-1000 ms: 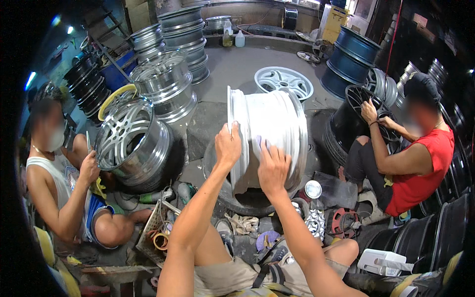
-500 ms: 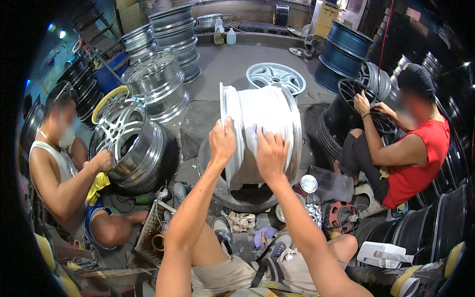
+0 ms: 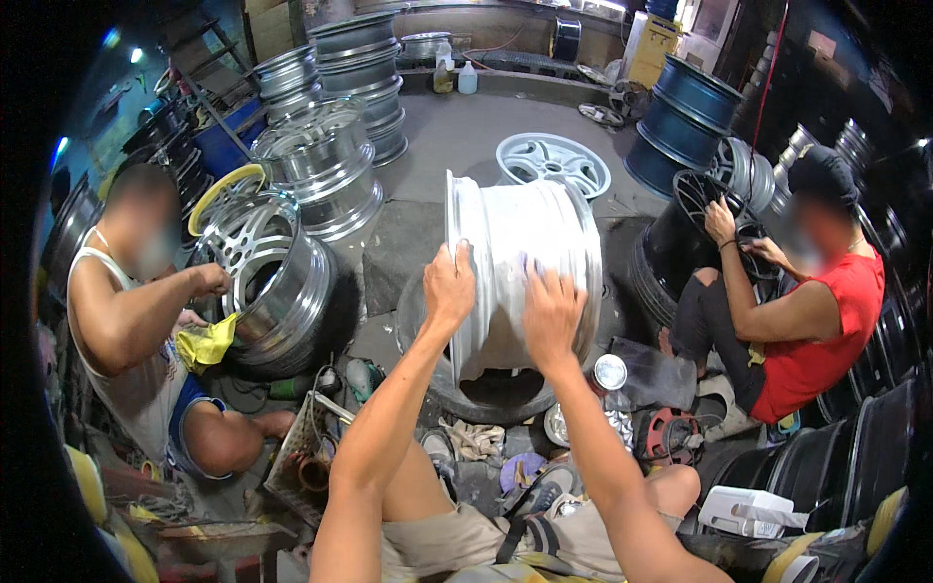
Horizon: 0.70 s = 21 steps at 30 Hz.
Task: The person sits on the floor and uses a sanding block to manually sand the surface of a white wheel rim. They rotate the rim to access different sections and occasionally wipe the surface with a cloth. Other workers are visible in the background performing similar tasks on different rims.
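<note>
A whitish-grey wheel rim stands on its side in front of me, propped on a black tire. Its left lip is gripped by my left hand, fingers curled over the edge. My right hand presses on the barrel, slightly blurred, fingers stretched forward. A bit of something purplish peeks out at those fingertips; most of it is covered, so its kind is unclear. Between my feet lies a purple disc, beside a crumpled beige cloth.
At left, a person with a yellow cloth works at a chrome wheel. A person in red handles a black wheel at right. A can, a basket and stacked rims stand around.
My right hand has shifted slightly down the barrel. My left hand keeps its grip on the lip. The view has turned a little left. The person at left has drawn the yellow cloth off the wheel.
</note>
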Motion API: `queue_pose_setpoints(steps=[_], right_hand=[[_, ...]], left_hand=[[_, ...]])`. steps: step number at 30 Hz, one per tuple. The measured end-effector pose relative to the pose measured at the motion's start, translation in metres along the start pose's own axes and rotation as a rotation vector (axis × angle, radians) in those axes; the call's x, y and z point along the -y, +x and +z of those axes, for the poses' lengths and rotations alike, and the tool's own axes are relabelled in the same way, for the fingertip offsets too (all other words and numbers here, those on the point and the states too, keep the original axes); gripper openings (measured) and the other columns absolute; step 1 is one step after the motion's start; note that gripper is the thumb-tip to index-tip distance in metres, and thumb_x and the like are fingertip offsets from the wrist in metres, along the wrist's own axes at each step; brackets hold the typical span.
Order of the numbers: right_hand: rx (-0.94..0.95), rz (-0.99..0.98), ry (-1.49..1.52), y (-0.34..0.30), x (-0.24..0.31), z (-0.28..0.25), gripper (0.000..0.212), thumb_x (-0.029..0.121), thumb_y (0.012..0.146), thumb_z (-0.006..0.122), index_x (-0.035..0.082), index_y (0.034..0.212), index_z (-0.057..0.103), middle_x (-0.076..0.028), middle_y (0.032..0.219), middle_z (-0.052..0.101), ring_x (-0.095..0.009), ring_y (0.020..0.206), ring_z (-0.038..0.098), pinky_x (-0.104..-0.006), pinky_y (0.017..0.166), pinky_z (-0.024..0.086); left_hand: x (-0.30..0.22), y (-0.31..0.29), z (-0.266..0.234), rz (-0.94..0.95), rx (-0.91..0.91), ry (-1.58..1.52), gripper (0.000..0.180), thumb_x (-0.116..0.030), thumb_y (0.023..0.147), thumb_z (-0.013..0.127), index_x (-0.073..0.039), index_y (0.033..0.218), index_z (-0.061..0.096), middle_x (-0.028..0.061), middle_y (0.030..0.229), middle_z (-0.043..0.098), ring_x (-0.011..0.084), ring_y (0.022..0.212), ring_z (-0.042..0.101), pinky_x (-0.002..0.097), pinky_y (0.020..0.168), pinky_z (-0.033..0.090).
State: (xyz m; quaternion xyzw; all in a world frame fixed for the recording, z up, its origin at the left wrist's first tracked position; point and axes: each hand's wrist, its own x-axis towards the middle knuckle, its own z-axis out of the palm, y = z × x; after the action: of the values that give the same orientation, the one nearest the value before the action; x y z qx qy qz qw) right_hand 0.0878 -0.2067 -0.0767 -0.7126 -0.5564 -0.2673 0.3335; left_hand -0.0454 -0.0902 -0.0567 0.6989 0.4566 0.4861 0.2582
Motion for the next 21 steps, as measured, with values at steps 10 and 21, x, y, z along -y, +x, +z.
queue_pose_setpoints(steps=[10,21], right_hand=[[-0.029,-0.037,0.008,0.035,-0.013,0.0,0.034,0.016,0.092,0.068,0.007,0.124,0.072,-0.006,0.1,0.064,-0.026,0.097,0.056,-0.0443,0.084,0.038],[0.045,0.003,0.114,-0.061,-0.034,-0.052,0.042,0.01,0.092,0.068,0.004,0.134,0.068,-0.009,0.088,0.056,-0.027,0.086,0.054,-0.0404,0.076,0.039]], left_hand=[[-0.006,0.003,0.0,0.014,0.036,-0.029,0.048,-0.036,0.109,0.046,0.008,0.097,0.06,0.0353,0.088,0.067,0.0547,0.086,0.065,0.0598,0.079,0.047],[-0.064,-0.016,-0.023,0.719,0.029,0.361,0.039,-0.001,0.086,0.065,-0.001,0.124,0.069,0.0113,0.121,0.059,0.0284,0.11,0.056,0.0413,0.09,0.045]])
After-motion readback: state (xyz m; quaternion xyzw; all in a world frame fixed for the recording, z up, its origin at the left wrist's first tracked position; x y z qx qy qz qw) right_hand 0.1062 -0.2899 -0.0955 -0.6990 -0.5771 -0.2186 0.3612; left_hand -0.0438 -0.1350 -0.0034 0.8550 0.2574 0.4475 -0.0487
